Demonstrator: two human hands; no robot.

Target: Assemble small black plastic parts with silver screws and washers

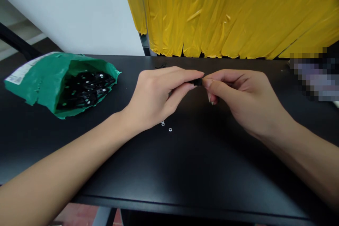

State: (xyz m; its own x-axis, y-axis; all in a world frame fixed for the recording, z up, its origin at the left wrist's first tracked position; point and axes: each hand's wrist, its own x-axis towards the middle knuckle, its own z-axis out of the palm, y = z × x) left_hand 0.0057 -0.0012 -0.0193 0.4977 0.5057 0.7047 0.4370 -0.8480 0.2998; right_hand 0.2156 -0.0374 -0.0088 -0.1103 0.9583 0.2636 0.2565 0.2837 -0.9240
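Observation:
A small black part (197,82) is pinched between the thumb and fingers of my left hand (156,95), above the middle of the table. My right hand (246,95) meets it from the right, thumb and index finger pressed together at the part's end; whether they hold the part itself or something smaller is hidden. Below my left hand, small silver rings (170,130) lie on the black table (169,173). A torn green bag (45,81) on the left opens toward my left hand and shows several glossy black pieces (87,88) with silvery spots.
Behind the table's back edge hang yellow plastic strips (225,14), beside a white panel (92,10). Some small dark bits (160,66) lie near the back edge, behind my left hand. A blurred-out object (317,74) is at the far right.

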